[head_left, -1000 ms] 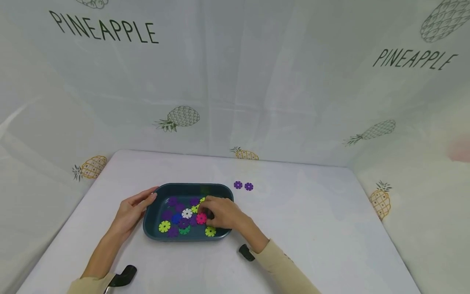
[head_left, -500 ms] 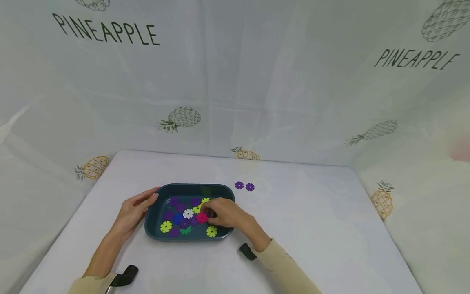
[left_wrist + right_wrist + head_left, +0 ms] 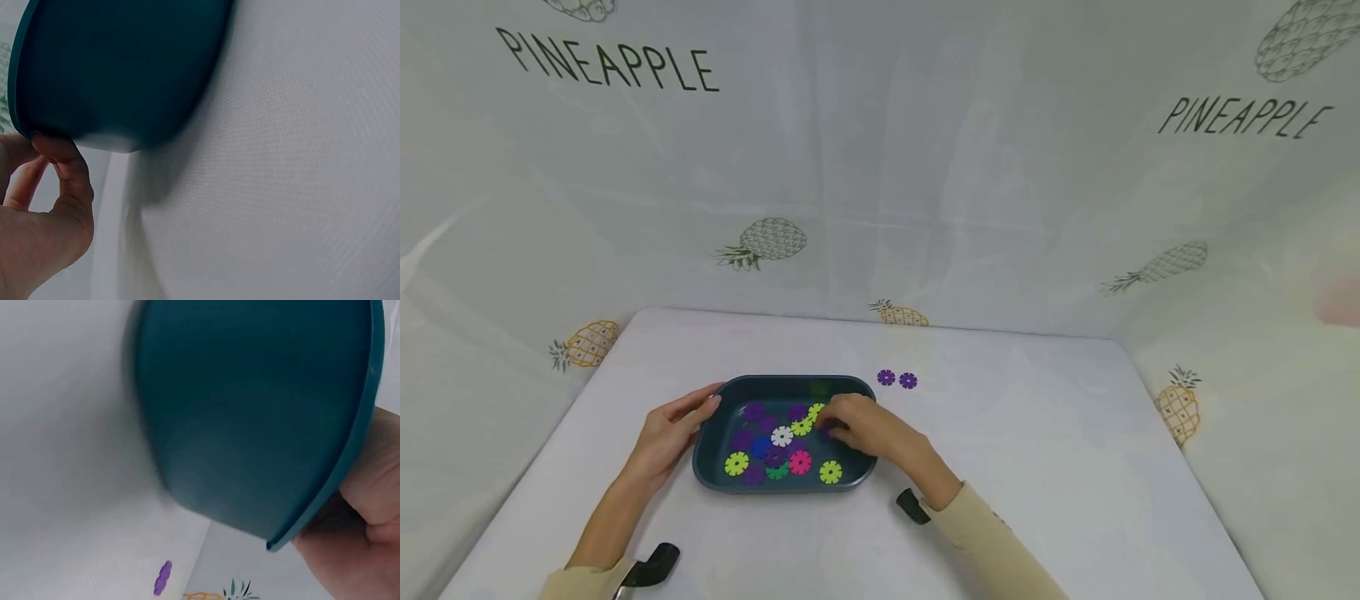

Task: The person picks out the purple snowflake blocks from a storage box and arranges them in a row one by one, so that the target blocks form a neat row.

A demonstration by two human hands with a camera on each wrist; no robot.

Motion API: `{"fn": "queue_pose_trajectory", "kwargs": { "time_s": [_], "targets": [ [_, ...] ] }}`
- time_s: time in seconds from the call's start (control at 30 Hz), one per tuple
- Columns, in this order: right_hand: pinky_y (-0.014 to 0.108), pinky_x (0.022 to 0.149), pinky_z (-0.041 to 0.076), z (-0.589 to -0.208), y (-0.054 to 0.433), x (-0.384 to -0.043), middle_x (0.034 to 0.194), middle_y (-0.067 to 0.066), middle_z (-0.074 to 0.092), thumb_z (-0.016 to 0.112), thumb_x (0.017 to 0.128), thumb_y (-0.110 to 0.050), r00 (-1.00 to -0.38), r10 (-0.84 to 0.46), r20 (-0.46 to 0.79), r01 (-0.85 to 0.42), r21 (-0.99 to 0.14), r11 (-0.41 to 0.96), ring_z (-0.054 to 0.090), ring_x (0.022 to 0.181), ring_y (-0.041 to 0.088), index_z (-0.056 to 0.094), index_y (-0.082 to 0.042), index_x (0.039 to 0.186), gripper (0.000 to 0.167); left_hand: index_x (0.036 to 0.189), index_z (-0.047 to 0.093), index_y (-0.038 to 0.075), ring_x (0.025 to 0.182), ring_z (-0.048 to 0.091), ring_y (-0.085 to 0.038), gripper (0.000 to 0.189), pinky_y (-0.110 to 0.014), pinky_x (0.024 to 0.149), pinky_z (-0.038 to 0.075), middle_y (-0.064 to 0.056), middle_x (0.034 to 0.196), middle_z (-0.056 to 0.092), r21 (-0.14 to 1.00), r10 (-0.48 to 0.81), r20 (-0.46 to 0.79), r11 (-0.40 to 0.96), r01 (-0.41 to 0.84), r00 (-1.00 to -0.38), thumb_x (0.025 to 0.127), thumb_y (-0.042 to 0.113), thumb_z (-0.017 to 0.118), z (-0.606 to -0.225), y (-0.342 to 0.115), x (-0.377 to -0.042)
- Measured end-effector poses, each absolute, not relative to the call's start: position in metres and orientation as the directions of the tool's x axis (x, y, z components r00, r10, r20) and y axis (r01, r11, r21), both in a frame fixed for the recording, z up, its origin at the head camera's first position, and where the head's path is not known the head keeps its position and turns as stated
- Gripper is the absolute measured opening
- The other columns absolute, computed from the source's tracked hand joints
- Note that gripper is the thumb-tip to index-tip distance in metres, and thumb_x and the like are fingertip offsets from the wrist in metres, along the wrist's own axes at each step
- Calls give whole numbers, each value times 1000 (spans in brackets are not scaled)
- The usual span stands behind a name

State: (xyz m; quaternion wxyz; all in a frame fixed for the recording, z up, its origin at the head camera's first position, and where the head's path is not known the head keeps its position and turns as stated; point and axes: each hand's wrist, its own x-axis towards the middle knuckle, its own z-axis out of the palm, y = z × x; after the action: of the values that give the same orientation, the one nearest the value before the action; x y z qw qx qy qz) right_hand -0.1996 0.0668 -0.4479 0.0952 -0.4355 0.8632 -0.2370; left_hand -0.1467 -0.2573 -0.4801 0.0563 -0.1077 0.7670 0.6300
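Note:
A dark teal tray point(image 3: 715, 477) stands on the white table, with several notched plastic snowflake discs in it: purple, yellow, green, blue, white and pink. My left hand point(image 3: 666, 437) pinches the tray's left rim between thumb and fingers; in the left wrist view this hand point(image 3: 53, 206) is at the tray's corner. Inside the right part of the tray, my right hand point(image 3: 868, 429) has its fingers curled down, with a bit of purple disc point(image 3: 827, 432) showing between them. The right wrist view shows mainly the tray's outer wall point(image 3: 250, 412), which hides the fingertips.
Two purple discs point(image 3: 897, 379) lie on the table point(image 3: 1015, 442) beyond the tray's right corner. A white cloth wall point(image 3: 955, 183) printed with pineapples rises behind the table. Black camera mounts point(image 3: 655, 565) sit at both wrists.
My right hand has lifted slightly and shifted right inside the tray. The pink disc has slid down and left, away from the fingers. My left hand keeps its hold on the rim.

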Motion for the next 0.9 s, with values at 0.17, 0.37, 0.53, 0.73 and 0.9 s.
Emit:
{"fn": "queue_pose_trajectory", "kwargs": {
  "time_s": [0.17, 0.37, 0.53, 0.73, 0.9],
  "targets": [
    [19, 92, 51, -449, 76, -203, 110, 6, 70, 70, 98, -3, -633, -762, 136, -710, -496, 500, 64, 102, 14, 75, -4, 118, 21, 152, 52, 12, 110, 56, 3, 65, -19, 85, 49, 28, 123, 61, 955, -89, -221, 184, -234, -971, 100, 50, 64, -480, -259, -146],
    [19, 89, 53, -453, 86, -206, 110, 6, 69, 69, 98, -2, -648, -719, 253, -706, -555, 441, 63, 98, 15, 74, -3, 119, 22, 152, 52, 14, 113, 52, 5, 66, -19, 86, 48, 29, 126, 60, 948, -84, -236, 200, -249, -968, 99, 52, 64, -480, -261, -146],
    [21, 82, 53, -455, 93, -208, 107, 6, 68, 69, 97, -1, -658, -678, 329, -707, -581, 404, 61, 92, 14, 73, -1, 118, 21, 153, 51, 14, 115, 51, 6, 66, -18, 87, 47, 26, 132, 58, 946, -70, -244, 203, -253, -967, 100, 51, 63, -481, -261, -147],
    [22, 82, 54, -457, 101, -210, 106, 5, 68, 70, 97, -2, -687, -644, 337, -674, -627, 391, 61, 91, 13, 74, -1, 117, 21, 153, 51, 13, 112, 53, 5, 65, -20, 86, 48, 25, 131, 60, 947, -66, -233, 213, -241, -970, 100, 50, 63, -482, -261, -149],
    [23, 83, 56, -457, 108, -210, 106, 5, 69, 71, 96, -3, -721, -605, 337, -630, -683, 370, 63, 94, 15, 74, -2, 118, 22, 152, 51, 10, 110, 55, 5, 66, -20, 85, 49, 25, 128, 61, 950, -69, -217, 213, -227, -974, 100, 49, 64, -482, -258, -150]
  ]
}}
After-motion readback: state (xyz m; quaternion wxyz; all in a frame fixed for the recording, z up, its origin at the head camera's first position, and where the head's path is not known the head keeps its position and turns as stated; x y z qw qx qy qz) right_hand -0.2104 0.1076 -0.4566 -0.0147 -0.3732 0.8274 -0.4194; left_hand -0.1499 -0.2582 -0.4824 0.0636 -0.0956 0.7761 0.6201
